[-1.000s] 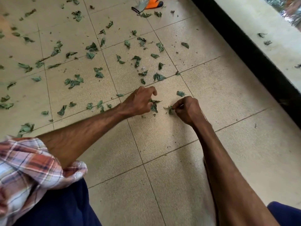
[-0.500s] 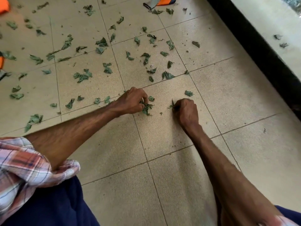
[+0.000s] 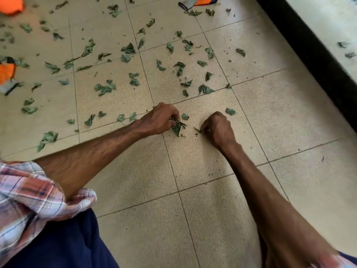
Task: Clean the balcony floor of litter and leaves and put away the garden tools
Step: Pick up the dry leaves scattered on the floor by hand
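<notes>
Several wilted green leaves (image 3: 105,88) lie scattered over the beige tiled floor (image 3: 193,161), mostly on the far and left tiles. My left hand (image 3: 158,120) is low on the floor, its fingers curled round a small bunch of leaves (image 3: 178,127). Close to its right, my right hand (image 3: 219,128) pinches a thin leaf scrap (image 3: 197,130) against the tile. Single leaves lie just beyond each hand, one (image 3: 185,116) by the left and one (image 3: 230,111) by the right.
Orange-and-grey gloves lie at the far edge (image 3: 195,1) and at the left edge (image 3: 6,74); another orange item (image 3: 10,5) sits top left. A black strip (image 3: 313,60) borders the floor on the right, below a pale ledge (image 3: 338,26) with a few leaves.
Both hands stayed near the same tile joint. The left hand drew more leaves into its grip, and the right hand closed on the small scrap. The camera shifted, showing more floor to the left.
</notes>
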